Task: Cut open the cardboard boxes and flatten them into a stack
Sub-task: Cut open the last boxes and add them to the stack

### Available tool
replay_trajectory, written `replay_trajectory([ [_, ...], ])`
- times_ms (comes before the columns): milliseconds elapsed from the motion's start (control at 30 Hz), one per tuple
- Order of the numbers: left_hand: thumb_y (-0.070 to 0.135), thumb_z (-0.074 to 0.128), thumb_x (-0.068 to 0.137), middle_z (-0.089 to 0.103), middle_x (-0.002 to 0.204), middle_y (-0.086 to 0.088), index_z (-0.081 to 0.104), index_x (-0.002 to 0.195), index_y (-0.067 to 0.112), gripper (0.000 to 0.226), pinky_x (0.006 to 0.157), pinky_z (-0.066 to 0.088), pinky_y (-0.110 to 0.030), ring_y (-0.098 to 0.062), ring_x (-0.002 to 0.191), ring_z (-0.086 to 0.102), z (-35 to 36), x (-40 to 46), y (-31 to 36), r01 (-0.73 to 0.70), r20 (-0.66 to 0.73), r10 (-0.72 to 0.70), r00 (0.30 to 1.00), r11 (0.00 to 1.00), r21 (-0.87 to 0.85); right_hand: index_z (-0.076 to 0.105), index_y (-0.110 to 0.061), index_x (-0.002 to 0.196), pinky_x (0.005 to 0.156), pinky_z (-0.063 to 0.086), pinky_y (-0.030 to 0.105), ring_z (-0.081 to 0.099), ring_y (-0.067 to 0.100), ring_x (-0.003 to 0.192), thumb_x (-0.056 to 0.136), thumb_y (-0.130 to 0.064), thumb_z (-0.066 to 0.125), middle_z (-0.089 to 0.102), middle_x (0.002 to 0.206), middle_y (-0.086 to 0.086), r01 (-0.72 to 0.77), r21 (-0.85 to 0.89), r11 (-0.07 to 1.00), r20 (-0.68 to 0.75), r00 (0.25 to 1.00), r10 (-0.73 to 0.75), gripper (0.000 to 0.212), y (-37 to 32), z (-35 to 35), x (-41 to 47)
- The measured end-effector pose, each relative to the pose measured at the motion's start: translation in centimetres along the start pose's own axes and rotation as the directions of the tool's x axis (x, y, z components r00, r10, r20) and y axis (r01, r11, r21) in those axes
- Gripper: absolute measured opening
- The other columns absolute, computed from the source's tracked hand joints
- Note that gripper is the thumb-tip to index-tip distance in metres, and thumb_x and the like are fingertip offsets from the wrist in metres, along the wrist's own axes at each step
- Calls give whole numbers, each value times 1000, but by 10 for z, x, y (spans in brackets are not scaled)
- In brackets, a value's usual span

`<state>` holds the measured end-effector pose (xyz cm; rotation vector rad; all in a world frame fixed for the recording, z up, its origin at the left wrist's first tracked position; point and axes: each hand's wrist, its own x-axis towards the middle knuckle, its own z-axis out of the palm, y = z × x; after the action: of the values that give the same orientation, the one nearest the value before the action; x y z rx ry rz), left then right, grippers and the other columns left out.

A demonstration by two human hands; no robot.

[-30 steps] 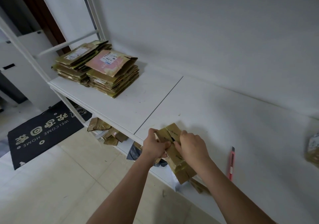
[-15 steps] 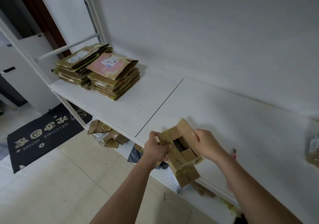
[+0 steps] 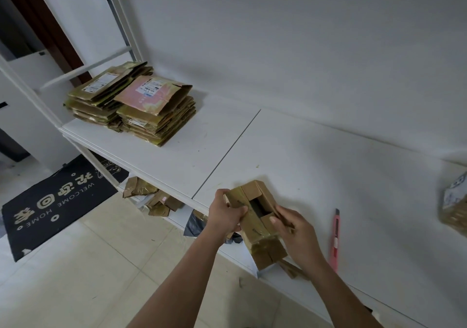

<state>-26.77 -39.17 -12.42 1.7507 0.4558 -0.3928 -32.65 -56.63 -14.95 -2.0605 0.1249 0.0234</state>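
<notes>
So both hands were on the same small cardboard box (image 3: 255,214) at the front edge of the white shelf (image 3: 316,176). The left hand (image 3: 225,214) was wrapped around the box's left side, thumb on top and fingers curled underneath. The right hand (image 3: 293,226) pinched the flap on the box's right side, with its fingers curled on the cardboard. The top of the box was open, you could see a dark gap between the flaps, and its near end stuck out past the shelf edge, with glossy tape all over it.

Just to the right of the right hand, a pink utility knife (image 3: 335,239) lay flat on the shelf, not touching anything. Way off at the right edge there was another box (image 3: 454,206), blurry and only partly in view.

At the far left end of the shelf sat two stacks of flattened boxes (image 3: 134,102) side by side, the nearer one topped by a pinkish piece with a shipping label. More cardboard scraps (image 3: 151,196) were on the lower shelf underneath, and a black welcome mat (image 3: 55,201) lay on the tiled floor.
</notes>
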Motion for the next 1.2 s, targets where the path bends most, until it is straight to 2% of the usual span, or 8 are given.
replay_trajectory([
  [200, 40, 78, 76, 50, 92, -1, 27, 113, 17, 68, 78, 59, -45, -28, 93, 60, 18, 5, 12, 49, -38, -39, 999, 955, 292, 64, -7, 128, 93, 51, 23, 62, 14, 104, 94, -19, 64, 66, 116, 5, 30, 7, 1000, -71, 997, -29, 36, -4, 1, 5],
  [300, 39, 79, 74, 50, 85, 0, 28, 108, 15, 66, 79, 59, -44, -26, 87, 60, 22, 7, 12, 27, -83, 8, 997, 910, 414, 65, -6, 125, 95, 51, 27, 63, 15, 104, 93, -13, 64, 66, 116, 6, 15, 35, 999, -104, 994, -11, 32, -2, 2, 6],
  [433, 38, 75, 76, 52, 89, -1, 30, 109, 15, 61, 79, 59, -45, -21, 85, 59, 18, 7, 10, 10, -52, 10, 999, 925, 380, 66, -7, 124, 90, 55, 46, 65, 19, 103, 94, -8, 63, 63, 111, 0, -43, 118, 992, -101, 993, 55, 31, 0, 5, 7],
  [833, 18, 65, 85, 55, 104, -11, 30, 122, 10, 51, 82, 59, -50, -26, 96, 63, 2, -5, 11, 33, 89, -52, 995, 979, 202, 62, -8, 129, 94, 54, 48, 61, 20, 113, 95, -6, 61, 59, 123, 4, -21, 178, 984, -65, 997, 33, 34, -2, 7, 1],
  [933, 14, 62, 86, 54, 103, -12, 29, 122, 11, 49, 72, 60, -40, -23, 89, 63, -1, -8, 12, 57, 100, -74, 992, 986, 157, 62, -7, 128, 96, 54, 39, 61, 16, 109, 94, -5, 61, 58, 122, 3, -1, 161, 987, -41, 999, 8, 34, -8, 5, 4],
  [1067, 9, 65, 86, 58, 107, -13, 33, 122, 11, 48, 75, 61, -41, -24, 88, 64, -1, -9, 10, 48, 15, -48, 999, 996, -71, 64, -5, 125, 90, 35, -2, 53, -2, 104, 90, -1, 65, 58, 124, 4, 123, 52, 991, -90, 989, -118, 35, -20, 2, 21],
  [1133, 19, 76, 84, 59, 110, -9, 33, 120, 11, 56, 77, 60, -39, -23, 95, 64, 6, -8, 8, 2, -48, -8, 999, 992, -124, 65, -4, 124, 88, 35, -3, 54, -1, 103, 90, -2, 66, 59, 124, 6, 124, 48, 991, -115, 986, -118, 35, -19, 0, 32],
  [1200, 32, 83, 77, 58, 105, -2, 31, 120, 12, 70, 71, 57, -28, -17, 95, 62, 20, -7, 6, -30, -61, 29, 998, 999, -18, 64, -4, 125, 91, 40, 2, 56, 7, 108, 90, -4, 67, 60, 125, 6, 81, 71, 994, -116, 991, -72, 35, -16, -2, 39],
])
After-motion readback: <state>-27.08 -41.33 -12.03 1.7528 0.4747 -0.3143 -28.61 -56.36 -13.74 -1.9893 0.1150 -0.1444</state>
